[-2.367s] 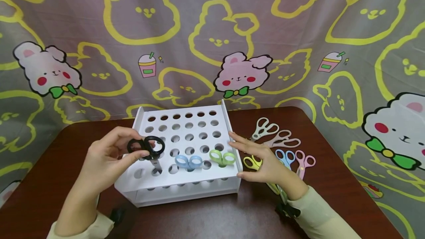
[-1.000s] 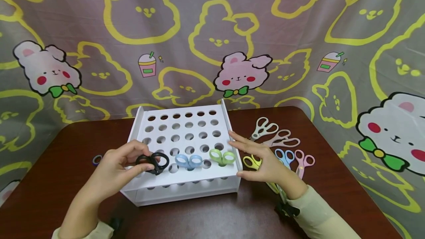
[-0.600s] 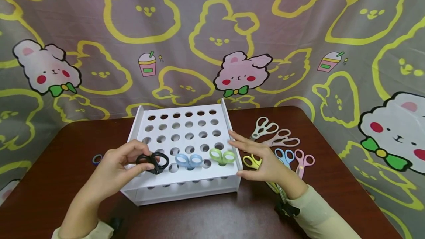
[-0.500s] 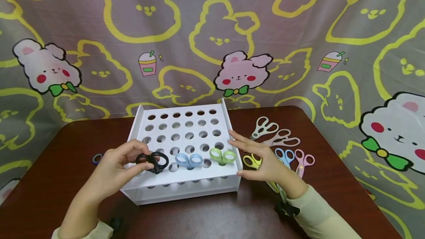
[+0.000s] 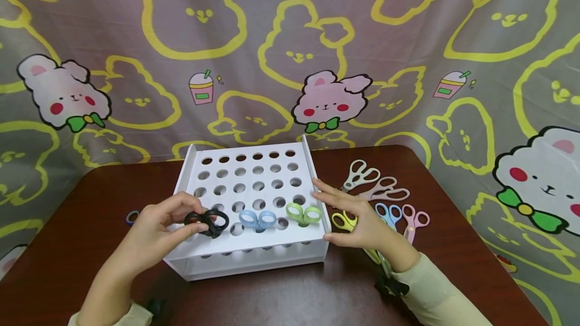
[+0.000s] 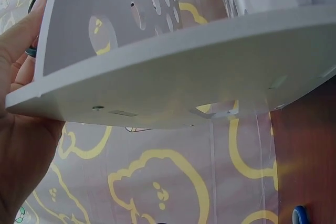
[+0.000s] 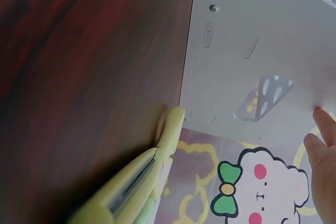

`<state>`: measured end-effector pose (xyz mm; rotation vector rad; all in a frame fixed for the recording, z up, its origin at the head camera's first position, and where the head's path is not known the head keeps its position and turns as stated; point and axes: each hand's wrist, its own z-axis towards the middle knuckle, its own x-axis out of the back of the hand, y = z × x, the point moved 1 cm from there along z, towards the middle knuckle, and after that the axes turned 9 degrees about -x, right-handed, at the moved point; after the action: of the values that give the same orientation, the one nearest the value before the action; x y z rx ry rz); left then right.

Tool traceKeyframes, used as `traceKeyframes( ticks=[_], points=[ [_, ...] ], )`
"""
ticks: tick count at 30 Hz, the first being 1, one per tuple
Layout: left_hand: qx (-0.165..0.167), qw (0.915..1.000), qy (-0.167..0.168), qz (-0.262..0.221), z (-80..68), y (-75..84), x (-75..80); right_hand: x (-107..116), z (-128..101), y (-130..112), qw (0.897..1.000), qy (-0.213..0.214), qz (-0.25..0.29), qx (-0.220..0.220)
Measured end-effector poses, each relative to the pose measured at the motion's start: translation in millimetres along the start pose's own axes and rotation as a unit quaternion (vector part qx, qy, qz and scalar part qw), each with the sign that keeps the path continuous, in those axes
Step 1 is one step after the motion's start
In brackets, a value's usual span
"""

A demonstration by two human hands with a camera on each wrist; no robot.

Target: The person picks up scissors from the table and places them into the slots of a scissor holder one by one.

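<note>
My left hand [image 5: 158, 233] pinches one handle loop of the black scissors [image 5: 218, 221] between thumb and fingers. Those scissors are upright at a front-row hole of the white holed rack [image 5: 213, 249], with their handles over the top plate and part of the blades showing under it in the left wrist view. My right hand [image 5: 355, 220] rests its straight fingertips against the rack's right side panel [image 7: 226, 77], the thumb near its front corner. Light blue scissors [image 5: 257, 220] and green scissors [image 5: 303, 214] stand in other front-row holes, handles up.
Right of the rack lie pale green scissors [image 5: 361, 176], beige-pink scissors [image 5: 385, 190], blue scissors [image 5: 388, 213], pink scissors [image 5: 414, 220] and yellow scissors [image 5: 344, 220], partly behind my right hand. A dark blue handle [image 5: 132, 217] shows at left. A patterned curtain [image 5: 254, 29] hangs behind the table.
My left hand has come down and slightly right, and the black scissors' blades, earlier visible above the plate, have gone into the hole. The right hand has stayed at the side panel.
</note>
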<state>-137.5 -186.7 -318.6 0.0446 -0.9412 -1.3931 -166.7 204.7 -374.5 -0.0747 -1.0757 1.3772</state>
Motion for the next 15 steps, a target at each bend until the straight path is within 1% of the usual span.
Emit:
traceKeyframes(
  ticks=[2, 10, 15],
  points=[
    [0.002, 0.9999, 0.0, 0.01, 0.1, 0.0, 0.0, 0.1, 0.0, -0.2, 1.0, 0.0, -0.001, 0.0],
    [0.013, 0.9998, -0.008, 0.011, 0.2, 0.1, 0.5, 0.3, 0.2, -1.1, 1.0, 0.002, -0.001, 0.0],
    [0.023, 0.9992, -0.009, 0.032, 0.7, 1.9, 1.5, 0.4, 0.8, -1.9, 1.0, 0.0, -0.002, 0.001]
  ],
)
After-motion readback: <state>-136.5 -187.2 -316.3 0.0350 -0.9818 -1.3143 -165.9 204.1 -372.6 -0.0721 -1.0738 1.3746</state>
